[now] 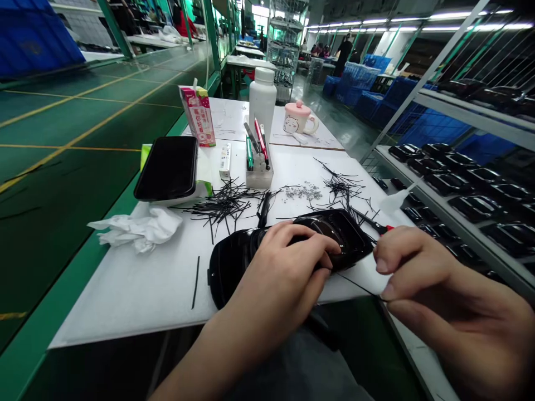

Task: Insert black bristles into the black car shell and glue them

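My left hand (288,259) lies across a glossy black plastic casing (229,257) at the table's front edge, its fingers curled over the middle. Much of the casing is hidden under that hand. To the right, my right hand (434,289) pinches the end of a thin black strip (357,285), which runs back toward the casing's underside. Behind the casing are a black tool (264,209) and a tool with a red-tipped handle (371,221). Loose black strips (228,201) lie in a heap at the left, with another heap (343,186) at the right.
Tiny clear pieces (303,192) are scattered between the heaps. Crumpled tissue (142,227), a black tray-like part (167,167), a pen holder (259,177), a white bottle (263,97) and a lidded mug (297,118) stand around. A rack (443,189) of black casings flanks the right.
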The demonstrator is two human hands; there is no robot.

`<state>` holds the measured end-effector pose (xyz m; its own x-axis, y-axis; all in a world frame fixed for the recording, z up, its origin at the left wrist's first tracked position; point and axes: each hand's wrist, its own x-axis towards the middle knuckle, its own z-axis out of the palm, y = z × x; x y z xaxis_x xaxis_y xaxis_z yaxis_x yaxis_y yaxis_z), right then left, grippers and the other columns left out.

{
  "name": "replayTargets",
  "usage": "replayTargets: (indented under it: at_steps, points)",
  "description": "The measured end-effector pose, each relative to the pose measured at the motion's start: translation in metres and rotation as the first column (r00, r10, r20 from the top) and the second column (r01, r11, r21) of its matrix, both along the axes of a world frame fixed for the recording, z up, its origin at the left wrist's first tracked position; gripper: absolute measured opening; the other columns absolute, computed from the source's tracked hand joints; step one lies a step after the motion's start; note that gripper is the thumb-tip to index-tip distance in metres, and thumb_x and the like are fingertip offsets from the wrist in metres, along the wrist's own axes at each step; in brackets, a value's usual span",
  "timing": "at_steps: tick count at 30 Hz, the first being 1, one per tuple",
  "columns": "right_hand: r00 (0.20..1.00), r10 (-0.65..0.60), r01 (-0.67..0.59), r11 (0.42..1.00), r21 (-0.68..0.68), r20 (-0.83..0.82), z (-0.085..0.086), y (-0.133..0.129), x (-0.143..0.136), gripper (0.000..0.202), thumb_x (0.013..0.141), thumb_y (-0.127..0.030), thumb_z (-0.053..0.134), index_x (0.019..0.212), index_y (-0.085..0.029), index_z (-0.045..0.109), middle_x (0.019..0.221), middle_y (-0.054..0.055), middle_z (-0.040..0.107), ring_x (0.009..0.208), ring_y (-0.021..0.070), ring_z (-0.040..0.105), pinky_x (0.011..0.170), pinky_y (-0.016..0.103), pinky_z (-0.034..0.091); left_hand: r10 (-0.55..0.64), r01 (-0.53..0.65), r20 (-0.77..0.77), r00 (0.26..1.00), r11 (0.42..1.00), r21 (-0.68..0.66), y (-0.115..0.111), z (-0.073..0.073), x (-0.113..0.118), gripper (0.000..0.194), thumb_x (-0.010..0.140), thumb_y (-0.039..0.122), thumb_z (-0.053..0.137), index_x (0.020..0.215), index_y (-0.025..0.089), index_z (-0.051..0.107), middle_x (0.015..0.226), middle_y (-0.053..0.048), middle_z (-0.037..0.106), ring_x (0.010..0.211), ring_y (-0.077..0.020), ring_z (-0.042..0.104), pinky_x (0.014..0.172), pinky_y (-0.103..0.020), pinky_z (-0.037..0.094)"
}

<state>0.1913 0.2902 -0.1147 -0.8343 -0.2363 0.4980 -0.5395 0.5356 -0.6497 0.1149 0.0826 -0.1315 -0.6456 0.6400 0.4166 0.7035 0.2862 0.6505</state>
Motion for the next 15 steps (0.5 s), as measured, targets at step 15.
replayTargets:
  at_steps: [15]
  points:
    - [0.929,-0.167,0.281,0.899,0.336,-0.331,-0.033,-0.017,0.006,0.025,0.088,0.001,0.069,0.106,-0.016,0.066,0.095,0.007,0.068,0.087,0.0203,0.059,0.079,0.038,0.044,0.042,-0.042,-0.020,0.999,0.999,0.026,-0.006,-0.007,0.003,0.050,0.096,0.011,0.057,0.145,0.016,0.045,0.105,-0.002,0.075,0.124,-0.0232,0.056,0.123,-0.051,0.033]
